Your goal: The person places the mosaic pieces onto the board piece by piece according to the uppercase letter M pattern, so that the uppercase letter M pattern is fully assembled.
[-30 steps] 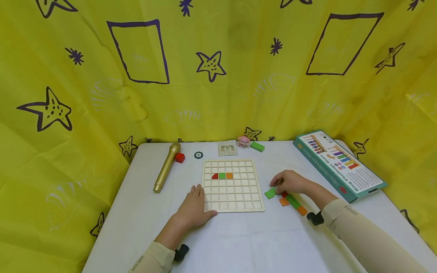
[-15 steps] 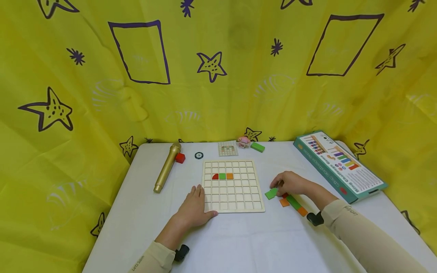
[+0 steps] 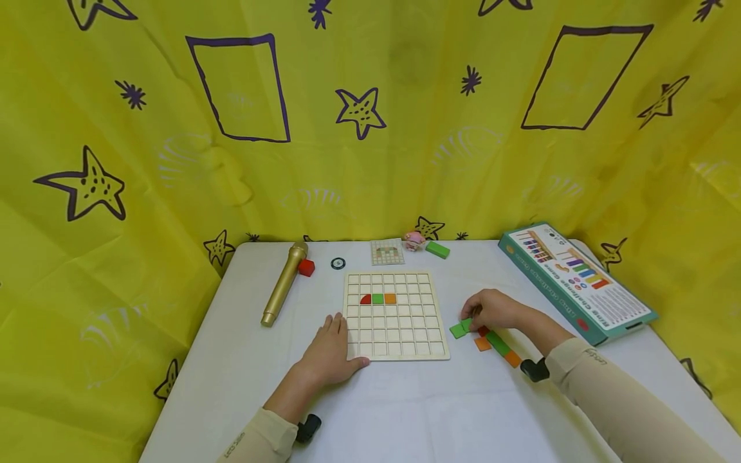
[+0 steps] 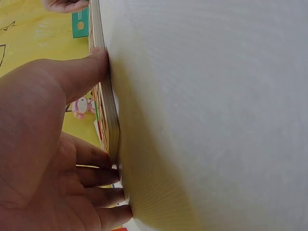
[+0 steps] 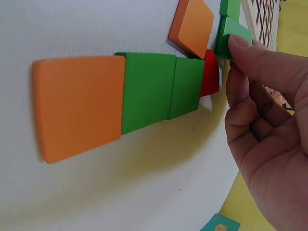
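My left hand (image 3: 328, 354) rests at the near left corner of a wooden grid board (image 3: 399, 348), fingers straight along its left side. In the left wrist view the thumb (image 4: 86, 70) touches the board's near edge. A red quarter-round piece (image 3: 366, 299), a green tile (image 3: 378, 299) and an orange tile (image 3: 390, 299) sit in a row on the grid. Right of the board, my right hand (image 3: 492, 310) pinches a green square tile (image 5: 234, 36), thumb on its face. Another green tile (image 5: 231, 6) lies against it.
By my right hand lie orange tiles (image 5: 82, 106), green tiles (image 5: 149, 91) and a red piece (image 5: 210, 74). A pattern card (image 3: 387, 252), pink figurine (image 3: 413, 241) and green block (image 3: 437, 250) stand behind the board. A gold microphone (image 3: 283, 286), red block (image 3: 307, 267) and game box (image 3: 579, 283) flank it.
My right fingers have shifted slightly with the green tile, which sits closer against its green neighbour. The left hand and the board stay put.
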`<control>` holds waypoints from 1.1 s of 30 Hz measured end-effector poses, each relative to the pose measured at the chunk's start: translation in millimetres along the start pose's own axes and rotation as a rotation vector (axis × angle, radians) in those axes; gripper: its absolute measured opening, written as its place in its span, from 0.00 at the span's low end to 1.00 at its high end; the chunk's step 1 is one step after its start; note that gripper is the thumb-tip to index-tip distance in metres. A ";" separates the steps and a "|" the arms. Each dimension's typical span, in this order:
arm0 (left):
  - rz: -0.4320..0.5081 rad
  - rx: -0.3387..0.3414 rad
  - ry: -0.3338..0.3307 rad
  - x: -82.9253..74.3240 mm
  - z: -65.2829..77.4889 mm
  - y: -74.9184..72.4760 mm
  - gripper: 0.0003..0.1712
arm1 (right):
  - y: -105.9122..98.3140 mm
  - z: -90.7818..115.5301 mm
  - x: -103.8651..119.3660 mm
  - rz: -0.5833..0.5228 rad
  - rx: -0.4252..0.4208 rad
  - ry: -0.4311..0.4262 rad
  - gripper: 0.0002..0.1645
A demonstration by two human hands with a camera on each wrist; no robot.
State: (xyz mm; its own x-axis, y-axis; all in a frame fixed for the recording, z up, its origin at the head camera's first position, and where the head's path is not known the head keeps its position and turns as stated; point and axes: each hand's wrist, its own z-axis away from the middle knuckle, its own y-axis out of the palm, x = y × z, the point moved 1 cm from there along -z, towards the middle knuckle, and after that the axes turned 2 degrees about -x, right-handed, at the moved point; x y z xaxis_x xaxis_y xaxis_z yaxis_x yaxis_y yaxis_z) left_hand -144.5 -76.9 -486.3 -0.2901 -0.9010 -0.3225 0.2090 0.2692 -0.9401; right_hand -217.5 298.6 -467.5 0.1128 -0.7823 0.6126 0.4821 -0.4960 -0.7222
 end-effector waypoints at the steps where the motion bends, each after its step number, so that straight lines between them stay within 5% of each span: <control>1: 0.001 -0.001 0.002 0.1 0.1 0.0 0.58 | -0.9 0.1 0.6 0.009 0.000 -0.009 0.09; 33: 0.010 0.003 -0.008 -0.8 1.2 0.4 0.59 | -15.6 -4.8 0.5 -0.060 0.002 0.011 0.05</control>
State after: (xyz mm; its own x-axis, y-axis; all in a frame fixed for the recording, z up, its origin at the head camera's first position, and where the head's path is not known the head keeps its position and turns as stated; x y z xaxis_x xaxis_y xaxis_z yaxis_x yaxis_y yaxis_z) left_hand -143.0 -76.4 -486.3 -0.2809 -0.9009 -0.3310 0.2144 0.2773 -0.9366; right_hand -229.2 304.1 -457.5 0.0740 -0.7554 0.6510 0.4891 -0.5414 -0.6838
